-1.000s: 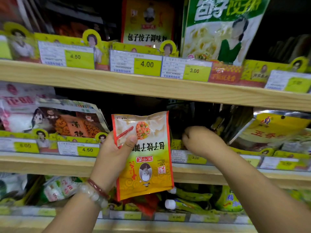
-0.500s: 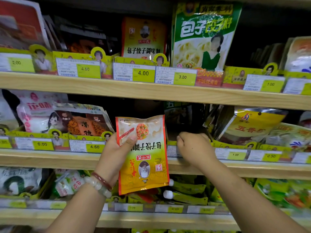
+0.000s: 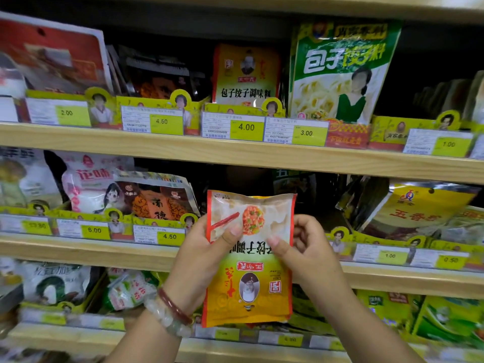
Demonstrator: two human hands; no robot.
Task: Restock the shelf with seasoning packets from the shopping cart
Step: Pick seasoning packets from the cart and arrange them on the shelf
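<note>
Head view, packet: we hold one yellow-and-red seasoning packet (image 3: pixel 250 258) upside down in front of the middle shelf (image 3: pixel 78 251), at the centre of the frame.
Left hand: our left hand (image 3: pixel 203 260) grips the packet's left edge, thumb curled over the front and fingers behind it.
Right hand: our right hand (image 3: pixel 305 251) pinches the packet's right edge, thumb on the printed face and fingers curled behind.
Bracelets: two bracelets (image 3: pixel 170 314) sit on the left wrist, toward 7 o'clock.
Step in hand: we judge we are turning the packet upright before shelving it, since its print reads inverted.
Doing it well: we should rotate it between both thumbs, keep it flat, and face the label outward.
Matching stock: an upright packet of the same design (image 3: pixel 246 74) stands on the upper shelf (image 3: pixel 183 149) at 12 o'clock, above the 4.00 price tag (image 3: pixel 233 126).
Likely slot: the dark gap (image 3: pixel 235 179) behind our packet looks open, though we cannot tell which row is meant.
Shelf trays: yellow cardboard fronts (image 3: pixel 157 111) hold rows of packets leaning back.
Green packet: a tall green packet (image 3: pixel 340 72) stands at 1 o'clock.
Cart: the shopping cart is not in view.
</note>
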